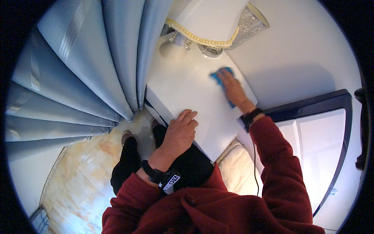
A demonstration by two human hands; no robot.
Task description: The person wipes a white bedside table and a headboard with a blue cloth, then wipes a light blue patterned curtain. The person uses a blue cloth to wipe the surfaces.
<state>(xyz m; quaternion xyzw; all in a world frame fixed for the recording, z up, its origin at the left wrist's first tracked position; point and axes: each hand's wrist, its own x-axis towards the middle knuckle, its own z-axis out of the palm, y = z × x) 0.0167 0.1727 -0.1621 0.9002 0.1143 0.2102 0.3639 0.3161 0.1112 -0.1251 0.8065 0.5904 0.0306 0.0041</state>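
Observation:
My right hand (233, 89) presses a blue cloth (217, 76) onto the white top of a bedside cabinet (192, 87), near its wall-side edge; hand and cloth are slightly blurred. My left hand (182, 128) rests at the near left edge of the same top, fingers a little apart, holding nothing. Beyond the cloth, at the far end of the top, stands a table lamp with a white shade (210, 17) trimmed in yellow braid. A patterned grey shade (251, 26) is behind it, with a round base (209, 51) partly hidden below.
Pleated blue curtains (87, 58) hang along the left, close to the cabinet. At the right is a white headboard with a dark blue frame (347, 122). A cream fluffy cover (238, 166) lies beside the cabinet, and a black cord (255, 163) hangs from the right wrist.

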